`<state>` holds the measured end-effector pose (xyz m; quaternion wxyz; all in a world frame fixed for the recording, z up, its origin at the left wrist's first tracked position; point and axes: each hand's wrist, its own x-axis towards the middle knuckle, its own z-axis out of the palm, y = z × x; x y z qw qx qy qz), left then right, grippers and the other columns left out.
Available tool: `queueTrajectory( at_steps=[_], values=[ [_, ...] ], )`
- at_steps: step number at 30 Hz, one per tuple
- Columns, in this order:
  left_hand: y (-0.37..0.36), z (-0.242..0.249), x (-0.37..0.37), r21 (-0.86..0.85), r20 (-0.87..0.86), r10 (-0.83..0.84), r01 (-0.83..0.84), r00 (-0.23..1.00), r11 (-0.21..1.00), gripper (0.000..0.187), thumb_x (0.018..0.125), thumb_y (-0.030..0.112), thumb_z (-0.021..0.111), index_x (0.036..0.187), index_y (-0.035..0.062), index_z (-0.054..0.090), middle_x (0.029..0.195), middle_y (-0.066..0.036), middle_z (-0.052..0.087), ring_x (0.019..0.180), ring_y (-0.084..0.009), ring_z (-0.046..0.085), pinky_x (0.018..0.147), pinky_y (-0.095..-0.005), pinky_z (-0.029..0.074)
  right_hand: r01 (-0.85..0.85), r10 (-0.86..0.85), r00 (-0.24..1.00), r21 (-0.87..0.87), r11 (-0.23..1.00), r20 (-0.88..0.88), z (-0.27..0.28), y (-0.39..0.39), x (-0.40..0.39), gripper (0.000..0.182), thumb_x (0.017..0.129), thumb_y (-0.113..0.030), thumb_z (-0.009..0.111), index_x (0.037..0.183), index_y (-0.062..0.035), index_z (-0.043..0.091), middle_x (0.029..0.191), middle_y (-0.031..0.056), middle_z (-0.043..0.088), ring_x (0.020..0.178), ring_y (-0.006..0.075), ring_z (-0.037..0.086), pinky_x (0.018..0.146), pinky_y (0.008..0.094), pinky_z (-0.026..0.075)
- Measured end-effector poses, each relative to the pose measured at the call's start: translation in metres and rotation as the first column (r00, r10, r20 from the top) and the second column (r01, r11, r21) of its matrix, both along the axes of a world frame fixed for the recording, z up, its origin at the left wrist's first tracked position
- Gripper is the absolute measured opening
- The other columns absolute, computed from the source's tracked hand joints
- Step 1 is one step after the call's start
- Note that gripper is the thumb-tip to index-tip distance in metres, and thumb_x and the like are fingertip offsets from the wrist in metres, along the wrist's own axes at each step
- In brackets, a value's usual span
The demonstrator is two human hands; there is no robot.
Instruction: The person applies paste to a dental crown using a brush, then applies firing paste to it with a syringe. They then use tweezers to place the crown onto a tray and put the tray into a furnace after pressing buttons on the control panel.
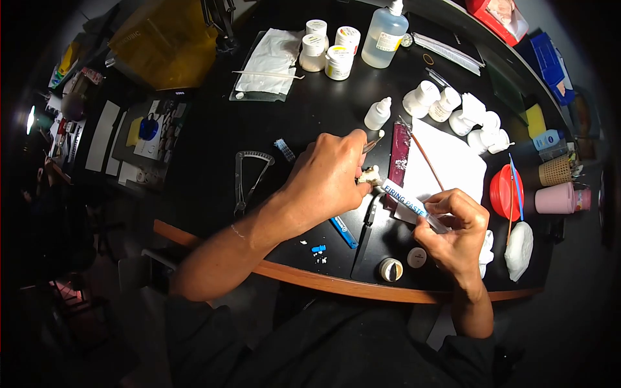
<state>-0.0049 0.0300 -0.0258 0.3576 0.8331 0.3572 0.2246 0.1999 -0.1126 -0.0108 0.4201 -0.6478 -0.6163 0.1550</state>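
Near the middle of the black table, my left hand [326, 174] is closed around a metal tool [371, 146] and a small cream-coloured dental piece [369, 176]. The tool's tip rises between the fingers and carries a small white blob. My right hand [456, 226] grips a white syringe [404, 198] printed "FIRING PASTE". The syringe points up and left, its tip close beside the dental piece; whether they touch is hard to tell. Beneath the syringe lies a dark red case [399, 158], next to a white paper sheet [446, 161] with a brown brush [424, 155] on it.
White jars [339, 63] and a clear bottle [385, 39] stand at the back. A small dropper bottle [378, 114] is behind my left hand. More white containers, a red bowl [506, 191] and a pink cup [554, 198] are right. An open jar [391, 269] sits near the front edge.
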Motion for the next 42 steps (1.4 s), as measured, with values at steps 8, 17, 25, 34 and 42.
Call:
queueTrajectory(
  at_steps=[8,17,25,34,42],
  values=[
    [0.000,0.001,-0.001,0.002,-0.004,-0.002,0.002,1.000,1.000,0.040,0.070,0.006,0.090,0.094,-0.0050,0.060,0.081,-0.020,0.073,0.071,-0.0338,0.075,0.063,-0.0390,0.056,-0.004,0.004,1.000,-0.009,1.000,-0.009,0.002,0.001,-0.001,0.019,0.065,0.003,0.076,0.073,0.0038,0.059,0.080,0.0122,0.071,0.072,0.0152,0.070,0.064,0.0275,0.055],
    [0.000,0.002,0.000,-0.016,-0.016,0.002,-0.002,1.000,1.000,0.040,0.070,0.006,0.091,0.095,-0.0051,0.061,0.081,-0.020,0.073,0.072,-0.0342,0.076,0.064,-0.0388,0.057,-0.004,0.003,1.000,-0.028,1.000,-0.023,0.002,0.000,-0.001,0.019,0.065,0.003,0.076,0.073,0.0045,0.060,0.081,0.0130,0.072,0.073,0.0169,0.071,0.065,0.0289,0.057],
    [0.000,0.002,0.000,-0.015,-0.005,-0.002,0.002,1.000,1.000,0.041,0.069,0.006,0.091,0.094,-0.0041,0.059,0.082,-0.019,0.073,0.075,-0.0354,0.075,0.066,-0.0396,0.056,-0.016,0.017,1.000,-0.052,0.999,0.013,0.006,0.000,0.001,0.017,0.067,-0.001,0.077,0.077,0.0048,0.065,0.079,0.0125,0.072,0.070,0.0168,0.071,0.062,0.0277,0.056],
    [0.004,0.045,-0.049,0.020,0.001,0.154,-0.154,0.988,0.988,0.038,0.075,0.010,0.086,0.103,0.0001,0.064,0.078,-0.010,0.069,0.065,-0.0145,0.060,0.063,-0.0307,0.050,-0.137,0.133,0.983,0.026,0.990,0.129,0.040,0.014,-0.005,0.018,0.074,-0.003,0.079,0.084,0.0017,0.065,0.077,0.0130,0.066,0.067,0.0269,0.067,0.060,0.0349,0.052],
    [-0.029,0.063,-0.115,-0.450,0.314,0.355,-0.191,0.880,0.872,0.027,0.101,0.016,0.045,0.092,0.0019,0.067,0.072,0.003,0.048,0.062,-0.0025,0.039,0.055,-0.0196,0.034,-0.098,0.204,0.881,-0.256,0.962,0.427,0.035,0.124,-0.103,0.022,0.084,-0.017,0.075,0.097,-0.0015,0.067,0.092,0.0234,0.072,0.088,0.0427,0.073,0.074,0.0514,0.060]
  ],
)
